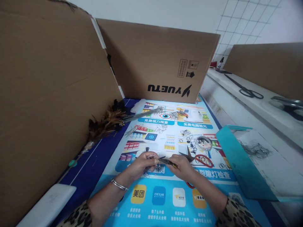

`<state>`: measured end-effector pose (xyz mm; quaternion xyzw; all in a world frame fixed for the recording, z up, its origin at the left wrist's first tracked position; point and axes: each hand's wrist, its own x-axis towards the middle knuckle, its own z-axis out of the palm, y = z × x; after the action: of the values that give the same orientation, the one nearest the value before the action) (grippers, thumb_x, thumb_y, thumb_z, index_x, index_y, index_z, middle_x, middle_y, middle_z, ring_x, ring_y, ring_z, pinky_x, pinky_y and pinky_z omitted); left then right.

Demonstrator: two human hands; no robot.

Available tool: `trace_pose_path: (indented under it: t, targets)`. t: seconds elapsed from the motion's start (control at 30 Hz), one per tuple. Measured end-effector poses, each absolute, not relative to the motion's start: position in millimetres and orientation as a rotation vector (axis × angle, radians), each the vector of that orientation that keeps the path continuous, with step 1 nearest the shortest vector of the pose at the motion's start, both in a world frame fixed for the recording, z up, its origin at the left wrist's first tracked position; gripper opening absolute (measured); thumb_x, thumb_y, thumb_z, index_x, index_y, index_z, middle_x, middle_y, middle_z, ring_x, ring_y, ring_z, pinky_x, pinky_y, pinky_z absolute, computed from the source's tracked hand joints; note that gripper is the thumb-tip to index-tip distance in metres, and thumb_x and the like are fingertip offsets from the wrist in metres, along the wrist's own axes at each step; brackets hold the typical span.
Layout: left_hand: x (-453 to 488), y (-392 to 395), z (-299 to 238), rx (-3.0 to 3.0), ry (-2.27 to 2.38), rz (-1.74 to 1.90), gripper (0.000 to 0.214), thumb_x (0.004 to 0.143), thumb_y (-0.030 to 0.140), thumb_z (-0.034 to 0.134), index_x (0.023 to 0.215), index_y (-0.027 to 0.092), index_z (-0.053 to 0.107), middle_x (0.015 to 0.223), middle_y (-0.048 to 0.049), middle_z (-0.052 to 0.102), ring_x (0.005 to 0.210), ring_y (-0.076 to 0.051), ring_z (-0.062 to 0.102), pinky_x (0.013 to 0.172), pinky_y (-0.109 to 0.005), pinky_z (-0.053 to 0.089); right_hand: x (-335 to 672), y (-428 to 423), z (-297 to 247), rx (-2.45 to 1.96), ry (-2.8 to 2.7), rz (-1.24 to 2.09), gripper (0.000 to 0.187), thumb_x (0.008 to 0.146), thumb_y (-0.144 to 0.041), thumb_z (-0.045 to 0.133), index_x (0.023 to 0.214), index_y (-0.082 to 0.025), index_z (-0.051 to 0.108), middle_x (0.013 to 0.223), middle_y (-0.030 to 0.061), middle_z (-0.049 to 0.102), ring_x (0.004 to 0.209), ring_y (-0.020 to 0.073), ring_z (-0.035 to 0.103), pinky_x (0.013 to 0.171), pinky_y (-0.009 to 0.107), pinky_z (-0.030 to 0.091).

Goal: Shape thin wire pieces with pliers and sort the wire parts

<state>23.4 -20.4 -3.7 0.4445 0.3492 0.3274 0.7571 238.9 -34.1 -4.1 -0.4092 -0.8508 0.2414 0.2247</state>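
Left hand (146,161) pinching one wire piece (159,163), right hand (181,166) gripping one pair of pliers (167,162)

Scissors (190,156) right of pliers (165,161)

1. Left hand (147,162): pinching small thin wire piece (151,156); detail too small to read.
2. Right hand (182,167): gripping pliers (168,162), tips at the left fingertips.
3. Scissors (189,156), red-handled, lying just beyond right hand.
4. Round tin (204,143), cartoon face, beyond the scissors; small dark loops (187,135) left of it.
5. Feathers (106,121) far left, against cardboard; thin metal stems (146,114) pointing away right.
6. Teal box (243,167), right: tangled dark pieces (257,150) inside.
7. Printed blue sheet (112,186) under the work.
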Motion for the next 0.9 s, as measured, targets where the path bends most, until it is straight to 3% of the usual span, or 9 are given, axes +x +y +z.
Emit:
trace_pose_path:
  t: [0.37, 0.67, 0.9]
  targets:
    - [22, -19, 1, 0.951, 0.654, 0.727, 0.016, 0.074, 0.026, 0.061, 0.071, 0.012, 0.054, 0.05, 0.0014, 0.051, 0.045, -0.007, 0.044, 0.046, -0.019, 0.031, 242, -32, 0, -1.177, -2.167, 0.771, 0.017, 0.085, -0.03, 0.046, 0.075, -0.018, 0.052, 0.069, 0.0012, 0.05, 0.064, 0.0127, 0.049, 0.057, 0.023, 0.036]
    - [21, -19, -1, 0.936, 0.585, 0.737, 0.015, 0.073, 0.025, 0.061, 0.069, 0.012, 0.054, 0.051, 0.001, 0.05, 0.047, -0.008, 0.044, 0.048, -0.021, 0.031, 239, -39, 3, -1.016, -2.185, 0.764, 0.018, 0.083, -0.029, 0.05, 0.096, -0.019, 0.056, 0.088, 0.0063, 0.055, 0.083, 0.017, 0.052, 0.069, 0.028, 0.041]
    - [22, -19, -2, 1.024, 0.659, 0.73, 0.016, 0.074, 0.026, 0.062, 0.069, 0.012, 0.055, 0.049, 0.0027, 0.048, 0.045, -0.006, 0.041, 0.047, -0.019, 0.031, 240, -39, 6, -1.042, -2.222, 0.702, 0.018, 0.083, -0.029, 0.049, 0.095, -0.02, 0.057, 0.083, 0.0061, 0.055, 0.079, 0.0172, 0.053, 0.067, 0.028, 0.043]
